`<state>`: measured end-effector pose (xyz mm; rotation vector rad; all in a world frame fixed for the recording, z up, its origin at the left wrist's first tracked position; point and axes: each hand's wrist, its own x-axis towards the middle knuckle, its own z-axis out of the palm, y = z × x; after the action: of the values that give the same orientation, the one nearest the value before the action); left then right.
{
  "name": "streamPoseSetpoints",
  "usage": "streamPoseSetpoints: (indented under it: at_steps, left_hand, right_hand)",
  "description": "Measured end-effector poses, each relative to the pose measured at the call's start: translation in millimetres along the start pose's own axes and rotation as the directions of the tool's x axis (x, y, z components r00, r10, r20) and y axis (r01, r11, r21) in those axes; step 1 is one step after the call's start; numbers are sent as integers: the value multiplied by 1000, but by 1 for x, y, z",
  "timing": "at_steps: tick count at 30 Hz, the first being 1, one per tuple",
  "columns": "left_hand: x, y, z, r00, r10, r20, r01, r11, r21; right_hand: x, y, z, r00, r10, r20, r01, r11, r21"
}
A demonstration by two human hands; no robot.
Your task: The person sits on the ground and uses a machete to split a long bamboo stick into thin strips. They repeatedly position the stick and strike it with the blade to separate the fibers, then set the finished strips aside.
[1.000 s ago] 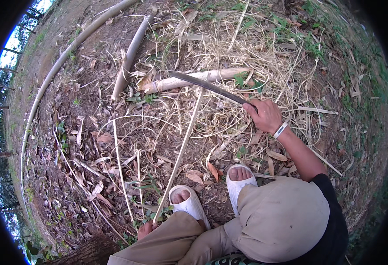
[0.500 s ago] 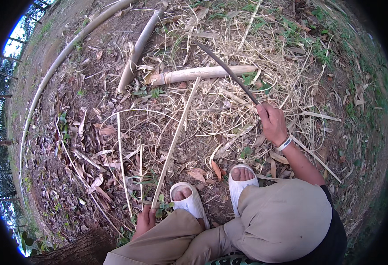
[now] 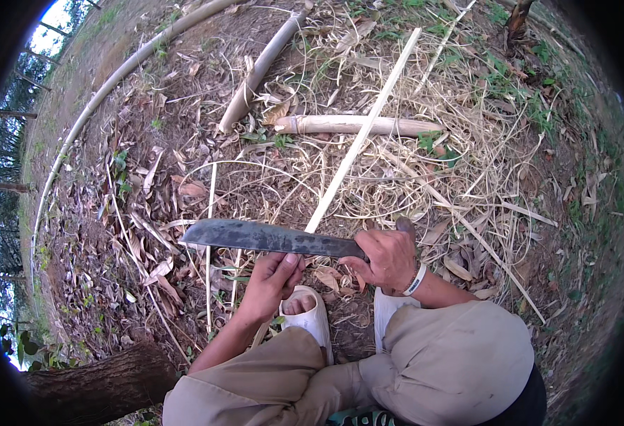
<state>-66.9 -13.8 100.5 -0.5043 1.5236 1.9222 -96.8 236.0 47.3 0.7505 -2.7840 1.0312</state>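
Observation:
My right hand (image 3: 386,259) is wrapped round the handle of a machete (image 3: 262,236). Its broad dark blade lies crosswise in front of me, with the tip to the left. Just below the blade, my left hand (image 3: 273,284) is closed on a long pale bamboo strip (image 3: 360,138). The strip slants away to the upper right and passes under the blade, which hides part of it. Whether the cutting edge touches the strip, I cannot tell.
A short bamboo piece (image 3: 326,125) lies ahead, among curled shavings (image 3: 461,167). Another bamboo pole (image 3: 262,74) lies left of it, and a long curved pole (image 3: 88,106) farther left. A tree trunk (image 3: 106,380) is at lower left. My feet in white sandals (image 3: 312,319) are close below my hands.
The machete has swung from pointing up and away to lying crosswise over the strip. My left hand has risen from beside my left foot, and the strip has shifted up and right.

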Motion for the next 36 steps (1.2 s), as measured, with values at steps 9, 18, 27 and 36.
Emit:
streamPoseSetpoints:
  at_steps: [9, 18, 27, 36]
  left_hand:
    - [-3, -18, 7, 998, -65, 12, 66, 996, -54]
    - [2, -14, 21, 1000, -28, 11, 29, 989, -143]
    - [5, -20, 7, 997, -76, -27, 71, 984, -164]
    - [11, -24, 4, 990, -133, 52, 139, 977, -161]
  right_hand:
    - [-3, 2, -15, 977, 49, 208, -47, 999, -17]
    - [-13, -1, -14, 992, 31, 126, -33, 999, 14]
    - [-35, 15, -13, 993, 66, 95, -63, 998, -31]
    - [-28, 20, -12, 993, 54, 104, -49, 997, -57]
